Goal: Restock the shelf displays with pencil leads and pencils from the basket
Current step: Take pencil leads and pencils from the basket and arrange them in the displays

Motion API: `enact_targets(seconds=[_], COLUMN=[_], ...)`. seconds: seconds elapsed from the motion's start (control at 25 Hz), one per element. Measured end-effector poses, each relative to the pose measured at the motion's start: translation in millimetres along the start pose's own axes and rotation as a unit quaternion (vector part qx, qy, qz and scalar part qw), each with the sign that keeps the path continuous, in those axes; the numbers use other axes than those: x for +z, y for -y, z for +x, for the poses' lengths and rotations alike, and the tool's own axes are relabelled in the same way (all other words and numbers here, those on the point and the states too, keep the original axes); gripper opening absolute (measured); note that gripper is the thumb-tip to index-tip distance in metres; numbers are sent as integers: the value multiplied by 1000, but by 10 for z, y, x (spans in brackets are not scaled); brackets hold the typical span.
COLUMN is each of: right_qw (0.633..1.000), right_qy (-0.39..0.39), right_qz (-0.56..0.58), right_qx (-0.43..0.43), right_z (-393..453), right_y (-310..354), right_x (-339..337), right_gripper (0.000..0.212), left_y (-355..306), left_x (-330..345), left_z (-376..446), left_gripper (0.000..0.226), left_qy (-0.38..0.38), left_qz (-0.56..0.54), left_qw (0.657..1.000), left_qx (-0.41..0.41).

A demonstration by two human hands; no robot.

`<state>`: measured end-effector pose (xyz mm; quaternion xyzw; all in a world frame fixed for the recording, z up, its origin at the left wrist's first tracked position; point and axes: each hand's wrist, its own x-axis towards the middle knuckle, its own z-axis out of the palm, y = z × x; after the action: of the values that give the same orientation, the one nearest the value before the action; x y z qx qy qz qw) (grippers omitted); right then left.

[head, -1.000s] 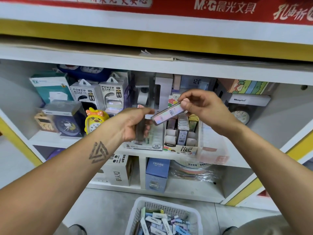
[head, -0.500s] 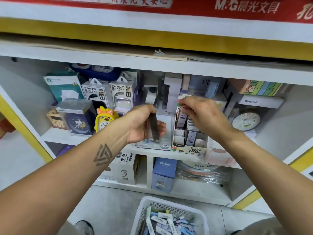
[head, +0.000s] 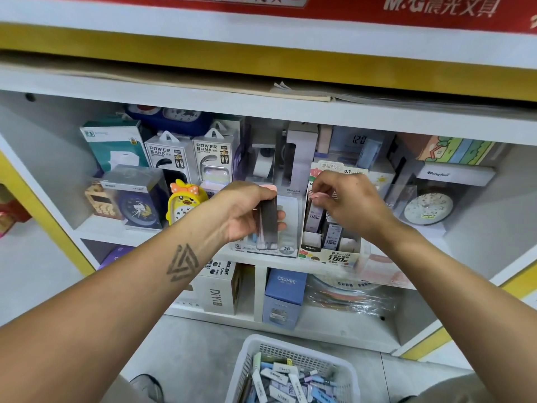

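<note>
R hand (head: 345,205) fingers pinch a lead case (head: 315,215) upright, long axis 12–6, right over the 0.7 box (head: 334,255) slots. L hand (head: 247,212) grips dark cases (head: 268,221), at 9 o'clock of box. Basket (head: 247,365) at 6.

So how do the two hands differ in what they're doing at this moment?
The left hand grips a bunch of dark lead cases, held upright in front of the 2B display box; the right hand pinches a single pink-capped case. The left hand is clear of any slot, while the right hand reaches into the 0.7 display box. Both are at the same shelf level.
</note>
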<state>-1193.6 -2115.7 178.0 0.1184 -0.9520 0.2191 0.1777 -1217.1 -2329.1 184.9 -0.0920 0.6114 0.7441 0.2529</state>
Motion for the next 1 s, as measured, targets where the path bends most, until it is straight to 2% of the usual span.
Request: enact_targets(seconds=[0.08, 0.16, 0.24, 0.28, 0.36, 0.44, 0.56, 0.64, 0.72, 0.8, 0.88, 0.92, 1.0], right_qw=[999, 993, 988, 993, 999, 969, 921, 910, 909, 928, 950, 952, 948], right_qy=[26, 13, -19, -29, -3, 74, 164, 169, 142, 90, 60, 71, 107], right_qz=[-26, -108, -135, -107, 36, 220, 334, 361, 376, 350, 303, 296, 298], right_qx=[-6, -54, -66, -50, 15, 85, 114, 113, 111, 87, 40, 20, 4], right_z=[-41, -37, -18, -17, -33, -62, -105, -128, -130, -127, -112, -117, -137], right_y=[-11, -38, -49, -37, 29, 130, 199, 208, 193, 172, 140, 134, 105], right_x=[56, 70, 42, 21, -7, -24, -83, -122, -158, -186, -224, -248, -291], right_gripper=[5, 11, 14, 14, 12, 6, 18, 16, 15, 15, 32, 38, 37], left_y=[13, 15, 9, 6, -4, -13, -19, -25, -30, -16, 8, 23, 50], left_x=[0, 0, 10, 14, 24, 36, 60, 85, 133, 193, 253, 278, 311], left_z=[20, 40, 53, 55, 56, 50, 40, 22, -18, -65, -95, -104, -114], left_gripper=[10, 10, 16, 19, 23, 20, 16, 18, 26, 34, 37, 38, 36], left_qy=[-11, -18, -29, -35, -38, -29, -23, -9, 26, 69, 107, 124, 149], left_qz=[25, 46, 53, 50, 15, -36, -83, -72, -52, -47, -40, -38, -33], left_qw=[1000, 998, 997, 997, 998, 997, 994, 993, 992, 991, 989, 988, 986], left_qx=[16, 32, 42, 45, 49, 54, 68, 93, 110, 102, 89, 83, 67])
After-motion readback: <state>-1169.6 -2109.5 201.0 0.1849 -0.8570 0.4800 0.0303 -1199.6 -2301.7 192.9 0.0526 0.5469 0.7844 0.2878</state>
